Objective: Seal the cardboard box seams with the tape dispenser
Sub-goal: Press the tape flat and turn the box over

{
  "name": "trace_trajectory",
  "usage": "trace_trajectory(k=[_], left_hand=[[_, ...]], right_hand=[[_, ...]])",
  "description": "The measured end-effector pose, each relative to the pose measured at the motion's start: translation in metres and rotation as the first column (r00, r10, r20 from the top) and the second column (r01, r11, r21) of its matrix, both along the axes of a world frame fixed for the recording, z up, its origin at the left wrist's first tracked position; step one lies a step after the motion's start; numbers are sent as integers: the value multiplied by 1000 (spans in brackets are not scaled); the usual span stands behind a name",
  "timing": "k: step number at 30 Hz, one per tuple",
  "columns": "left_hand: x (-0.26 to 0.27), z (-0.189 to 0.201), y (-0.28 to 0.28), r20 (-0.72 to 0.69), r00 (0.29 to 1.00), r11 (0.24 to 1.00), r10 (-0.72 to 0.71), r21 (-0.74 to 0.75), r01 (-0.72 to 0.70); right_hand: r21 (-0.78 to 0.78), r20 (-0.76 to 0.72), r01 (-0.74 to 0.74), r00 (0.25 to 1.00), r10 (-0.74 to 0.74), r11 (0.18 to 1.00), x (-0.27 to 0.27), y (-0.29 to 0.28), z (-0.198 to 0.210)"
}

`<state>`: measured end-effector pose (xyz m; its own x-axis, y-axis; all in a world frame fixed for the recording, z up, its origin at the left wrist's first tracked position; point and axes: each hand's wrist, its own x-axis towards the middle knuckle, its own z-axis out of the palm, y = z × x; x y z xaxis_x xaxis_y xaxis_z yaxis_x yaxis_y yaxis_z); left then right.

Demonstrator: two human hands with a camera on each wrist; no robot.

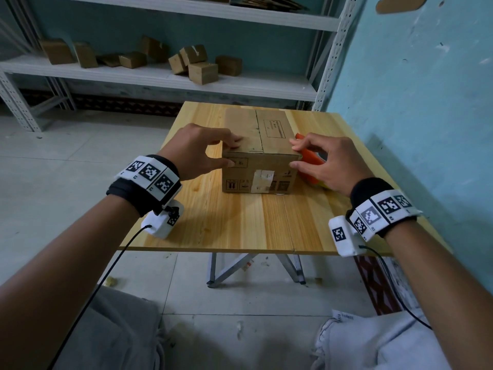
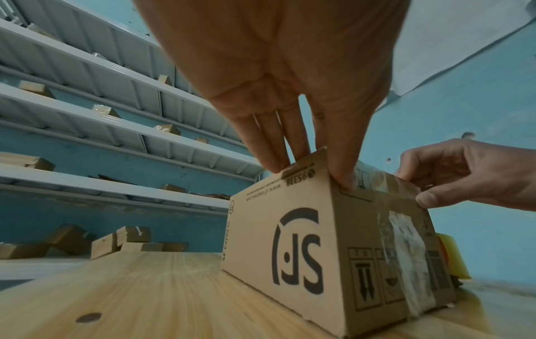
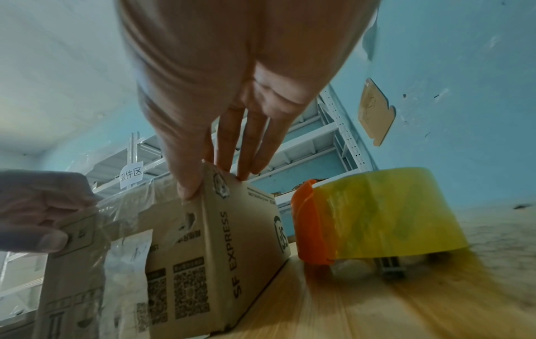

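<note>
A brown cardboard box (image 1: 269, 134) printed SF EXPRESS stands mid-table with its top flaps down. The centre seam runs away from me. My left hand (image 1: 234, 152) pinches the near left top corner, fingers on top and thumb on the front face. My right hand (image 1: 293, 155) pinches the near right top corner the same way. The left wrist view shows the left hand (image 2: 311, 173) on the box (image 2: 290, 240). The orange tape dispenser (image 1: 310, 161) lies just right of the box, partly hidden behind my right hand. Its yellowish tape roll (image 3: 385, 213) shows in the right wrist view.
The wooden table (image 1: 240, 222) has bare surface in front of the box. A blue wall (image 1: 413, 102) runs close along the table's right side. Behind the table, a grey metal shelf (image 1: 240, 84) carries several small cardboard boxes (image 1: 202, 72). An old label (image 1: 262, 180) sticks to the box front.
</note>
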<state>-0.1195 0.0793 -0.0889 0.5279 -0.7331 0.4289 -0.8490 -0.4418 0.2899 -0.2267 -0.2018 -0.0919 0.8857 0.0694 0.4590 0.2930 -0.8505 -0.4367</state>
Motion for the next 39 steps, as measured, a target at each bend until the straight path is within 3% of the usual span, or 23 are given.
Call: trace_trajectory(k=[10, 17, 25, 30, 39], left_hand=[[-5, -1, -6, 53, 997, 998, 62, -14, -61], [-6, 1, -4, 90, 994, 995, 62, 78, -69], [-1, 4, 4, -55, 998, 992, 2, 126, 5], [4, 9, 8, -167, 986, 993, -27, 112, 46], [7, 6, 7, -154, 985, 997, -78, -10, 78]], right_hand=[[-2, 57, 41, 997, -41, 999, 2, 6, -1], [-40, 9, 27, 1000, -27, 999, -3, 4, 1], [-37, -100, -13, 995, 9, 999, -7, -7, 4], [14, -85, -32, 996, 33, 999, -4, -10, 2], [51, -10, -7, 1000, 8, 999, -1, -5, -1]])
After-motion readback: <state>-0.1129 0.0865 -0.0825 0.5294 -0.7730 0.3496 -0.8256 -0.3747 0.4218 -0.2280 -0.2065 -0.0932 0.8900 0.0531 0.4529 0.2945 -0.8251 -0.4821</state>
